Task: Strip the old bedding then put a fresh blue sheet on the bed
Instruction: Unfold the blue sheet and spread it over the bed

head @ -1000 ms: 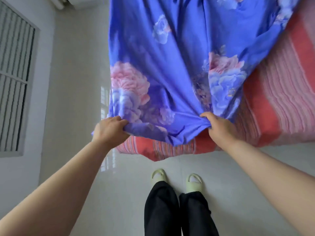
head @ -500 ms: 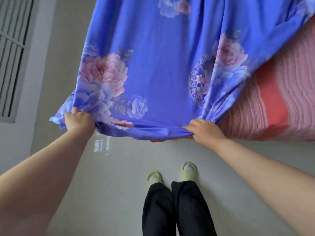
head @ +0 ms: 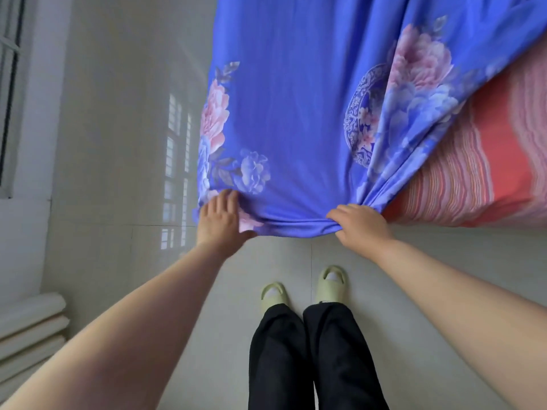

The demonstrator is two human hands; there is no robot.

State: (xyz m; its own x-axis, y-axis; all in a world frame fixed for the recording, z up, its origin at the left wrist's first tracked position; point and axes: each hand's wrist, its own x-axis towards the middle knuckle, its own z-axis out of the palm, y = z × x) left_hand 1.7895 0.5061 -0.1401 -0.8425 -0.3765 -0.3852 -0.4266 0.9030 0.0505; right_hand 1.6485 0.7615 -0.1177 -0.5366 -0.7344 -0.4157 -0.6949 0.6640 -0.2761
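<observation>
The blue sheet (head: 296, 113) with pink and pale-blue flowers lies over the near end of the bed, its hem hanging towards me. The red and pink striped bed cover (head: 488, 173) shows bare at the right, where the sheet is pulled into folds. My left hand (head: 220, 220) lies on the sheet's near left corner with fingers fairly straight and the thumb spread along the hem. A bunched part of the hem sits in the grip of my right hand (head: 359, 224), beside the striped cover.
I stand on a pale tiled floor (head: 118, 173) in green slippers (head: 330, 284) and black trousers, close to the bed's end. A window (head: 9, 93) is on the left wall. White rolled or stacked items (head: 29, 324) lie at the lower left.
My left hand let go of the corner it held out wide and moved right, now lying flat on the sheet. The sheet's left edge dropped inward. My right hand kept its grip.
</observation>
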